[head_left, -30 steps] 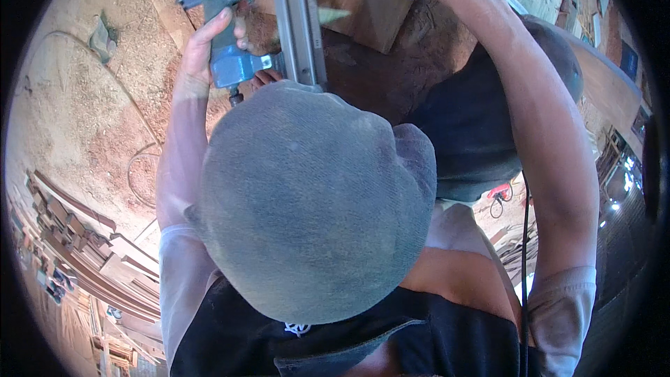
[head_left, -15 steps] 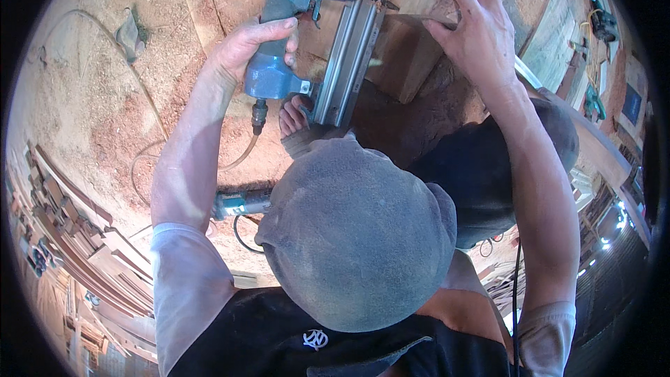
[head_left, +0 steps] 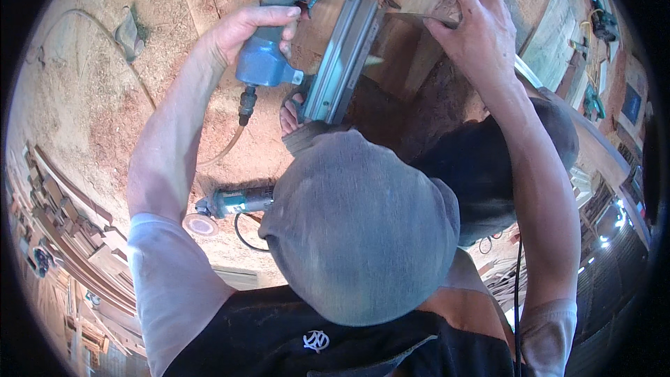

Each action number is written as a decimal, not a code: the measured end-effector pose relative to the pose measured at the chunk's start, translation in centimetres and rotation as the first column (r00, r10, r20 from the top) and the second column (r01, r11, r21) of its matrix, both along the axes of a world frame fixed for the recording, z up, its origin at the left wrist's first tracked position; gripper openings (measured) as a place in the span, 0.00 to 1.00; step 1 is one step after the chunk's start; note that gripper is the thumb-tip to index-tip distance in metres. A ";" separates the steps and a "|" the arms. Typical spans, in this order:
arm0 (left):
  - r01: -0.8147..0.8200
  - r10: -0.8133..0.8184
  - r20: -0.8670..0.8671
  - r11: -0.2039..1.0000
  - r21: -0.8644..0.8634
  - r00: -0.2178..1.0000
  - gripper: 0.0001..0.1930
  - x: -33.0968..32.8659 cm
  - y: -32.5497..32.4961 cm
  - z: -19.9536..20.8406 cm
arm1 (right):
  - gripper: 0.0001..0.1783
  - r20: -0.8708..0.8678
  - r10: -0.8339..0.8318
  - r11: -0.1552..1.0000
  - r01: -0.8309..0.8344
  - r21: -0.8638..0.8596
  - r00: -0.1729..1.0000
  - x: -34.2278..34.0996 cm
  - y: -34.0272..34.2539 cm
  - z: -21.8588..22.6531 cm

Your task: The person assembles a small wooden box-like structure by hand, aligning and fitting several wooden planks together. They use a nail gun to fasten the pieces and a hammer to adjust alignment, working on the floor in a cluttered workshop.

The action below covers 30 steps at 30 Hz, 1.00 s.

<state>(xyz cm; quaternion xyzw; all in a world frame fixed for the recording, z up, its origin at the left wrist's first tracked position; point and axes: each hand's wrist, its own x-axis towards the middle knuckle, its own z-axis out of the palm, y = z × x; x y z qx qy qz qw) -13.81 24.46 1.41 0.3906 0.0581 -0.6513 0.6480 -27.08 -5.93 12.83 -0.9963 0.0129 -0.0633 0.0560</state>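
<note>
My left hand (head_left: 255, 28) wraps round the handle of a blue air nailer (head_left: 265, 63). Its grey metal magazine (head_left: 340, 59) slants on the right, and the nose is close to the wood; whether they touch I cannot tell. An air hose (head_left: 230, 141) runs from a fitting below the handle. On the right, my right hand (head_left: 481, 31) grips the edge of a wooden piece (head_left: 447, 8), thumb on the near side and bent fingers beyond. Brown boards (head_left: 412, 56) lie beneath. A grey cap (head_left: 363, 230) in the middle hides what is under it.
Bare toes (head_left: 288, 115) show beside the magazine. An angle grinder (head_left: 241, 200) with its disc (head_left: 200, 225) lies on the sawdust-covered floor (head_left: 84, 119). Stacked wood strips (head_left: 70, 223) are at the left; a pale board (head_left: 548, 38) and a green tool (head_left: 593, 103) are at the right.
The nailer and my left hand have shifted slightly up and left, and my left elbow has swung outward. The grinder's disc has come into sight. My right hand has barely moved.
</note>
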 end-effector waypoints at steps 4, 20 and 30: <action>0.030 -0.035 0.148 0.999 0.035 0.988 0.15 1.0 -0.4 1.4 | 0.36 -0.034 -0.003 1.000 0.003 -0.022 0.999 -0.2 -0.8 -0.6; -0.467 -0.316 0.685 0.542 0.699 0.657 0.14 -4.3 24.1 2.1 | 0.37 -0.130 0.202 0.977 -0.191 0.092 0.971 -6.4 -4.9 9.2; -0.391 -0.353 0.770 0.705 0.592 0.531 0.19 -13.0 15.0 1.9 | 0.27 0.125 0.195 0.969 -0.211 0.132 0.973 -6.9 -4.4 16.9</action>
